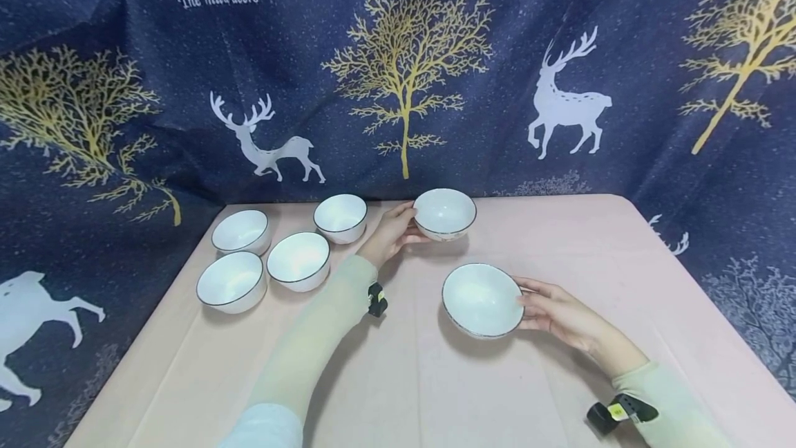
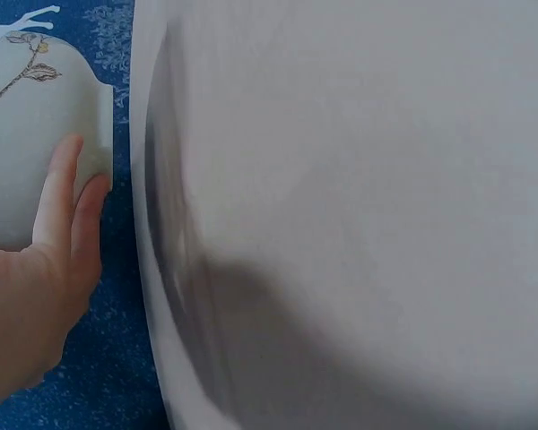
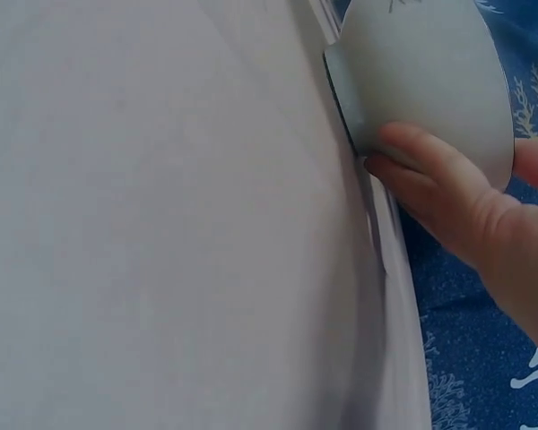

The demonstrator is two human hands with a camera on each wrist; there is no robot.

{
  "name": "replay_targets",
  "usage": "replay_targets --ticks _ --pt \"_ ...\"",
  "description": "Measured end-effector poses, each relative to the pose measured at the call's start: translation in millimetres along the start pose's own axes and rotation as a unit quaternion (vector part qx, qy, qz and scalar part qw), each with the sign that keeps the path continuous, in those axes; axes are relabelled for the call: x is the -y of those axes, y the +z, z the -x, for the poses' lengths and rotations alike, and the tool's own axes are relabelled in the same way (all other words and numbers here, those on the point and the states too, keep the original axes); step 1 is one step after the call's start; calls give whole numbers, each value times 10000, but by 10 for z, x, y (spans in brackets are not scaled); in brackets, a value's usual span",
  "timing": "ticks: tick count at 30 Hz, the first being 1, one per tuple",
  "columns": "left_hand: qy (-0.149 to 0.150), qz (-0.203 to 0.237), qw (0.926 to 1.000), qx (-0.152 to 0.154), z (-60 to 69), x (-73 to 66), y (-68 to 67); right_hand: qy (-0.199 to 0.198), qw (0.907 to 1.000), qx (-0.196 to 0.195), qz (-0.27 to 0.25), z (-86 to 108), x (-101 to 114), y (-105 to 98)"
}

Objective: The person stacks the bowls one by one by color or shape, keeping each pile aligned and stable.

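My left hand [image 1: 398,230] grips a white bowl [image 1: 444,211] with a dark rim by its left side, near the table's far edge. In the left wrist view, that bowl [image 2: 36,134] shows a brown leaf-and-stem pattern, and the fingers [image 2: 61,193] lie along its outside. Closer to me, my right hand [image 1: 562,316] holds a second white bowl [image 1: 481,301] by its right side, thumb at the rim. The right wrist view has this bowl [image 3: 430,85] raised off the cloth, with fingers [image 3: 439,166] under its wall. Both bowls face upward.
Several matching white bowls stand at the table's left: a back-left bowl [image 1: 241,232], a front-left bowl [image 1: 231,283], a middle bowl [image 1: 300,261] and a back bowl [image 1: 340,218]. A pale pink cloth [image 1: 385,379] covers the table. Behind hangs a dark blue curtain [image 1: 485,116] with deer and trees.
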State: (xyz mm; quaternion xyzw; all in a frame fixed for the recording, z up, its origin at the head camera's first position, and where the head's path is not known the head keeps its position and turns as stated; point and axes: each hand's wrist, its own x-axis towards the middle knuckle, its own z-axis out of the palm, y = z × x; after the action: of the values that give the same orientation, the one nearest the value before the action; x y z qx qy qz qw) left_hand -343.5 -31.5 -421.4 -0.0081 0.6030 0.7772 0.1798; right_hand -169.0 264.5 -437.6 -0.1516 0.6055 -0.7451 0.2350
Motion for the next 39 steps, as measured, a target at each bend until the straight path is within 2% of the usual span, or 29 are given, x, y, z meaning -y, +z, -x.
replay_targets --ticks 7,15,25,35,39 --pt "-23 -23 9999 108 70 -24 36 54 9997 222 -72 1 -33 -56" --pt "13 48 9994 343 184 -58 156 193 9993 270 -161 10 -35 -91" --pt "-66 -75 9976 686 418 -110 274 267 9988 346 -214 15 -29 -111" --pt "-152 -7 9959 890 628 -105 362 266 9971 472 -528 21 -4 -94" --pt "-251 61 9947 991 702 -110 376 255 9970 532 -493 17 -3 -103"
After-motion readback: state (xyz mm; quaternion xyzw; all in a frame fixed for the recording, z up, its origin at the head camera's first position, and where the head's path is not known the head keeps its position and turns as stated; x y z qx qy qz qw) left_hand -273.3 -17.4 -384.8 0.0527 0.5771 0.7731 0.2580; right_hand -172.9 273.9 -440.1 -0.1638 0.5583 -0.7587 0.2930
